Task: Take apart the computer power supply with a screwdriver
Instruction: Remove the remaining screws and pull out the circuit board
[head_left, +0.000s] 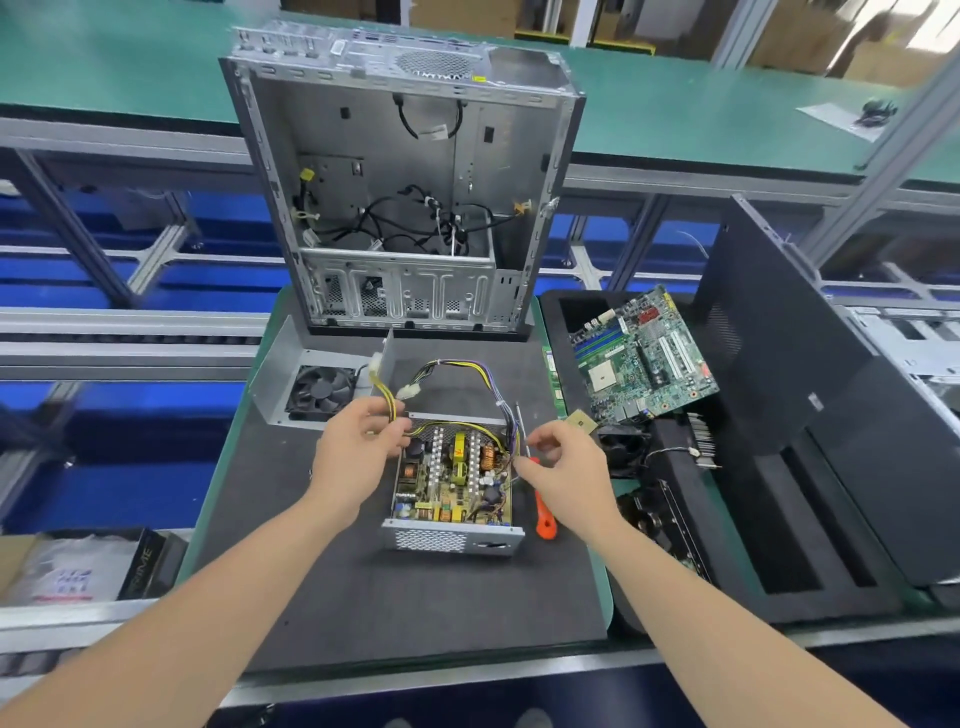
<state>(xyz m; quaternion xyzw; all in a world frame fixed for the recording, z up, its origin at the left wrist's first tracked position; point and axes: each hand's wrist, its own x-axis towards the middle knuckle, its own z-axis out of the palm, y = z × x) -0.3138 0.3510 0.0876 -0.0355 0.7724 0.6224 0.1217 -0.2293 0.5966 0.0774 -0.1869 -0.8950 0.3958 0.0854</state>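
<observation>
Two bare forearms reach in from the near edge of the black mat (415, 597). One open power supply (452, 483) sits mid-mat with its circuit board exposed and its perforated end wall facing the near edge.

The left hand (358, 452) is at the unit's left far corner, fingers curled round the yellow-black wire bundle (387, 402), gripping it. Two white connectors are visible on the leads.

The right hand (558, 470) is at the unit's right side, fingers curled with thumb and forefinger close together. I cannot tell whether it pinches the screwdriver shaft, the purple wires, or nothing.

One screwdriver (544, 519) with an orange handle lies on the mat just beside the unit's right wall. Its middle is hidden under the right hand.

One removed metal cover (291, 358) lies at the mat's far left, with one black fan (319, 389) in it.

One empty computer case (405, 171) stands upright at the mat's far edge, loose cables inside.

To the right of the mat, one black tray (779, 519) holds one motherboard (644, 358), tilted. The small dark parts beneath it are hard to make out. One black side panel (779, 338) leans there too.
</observation>
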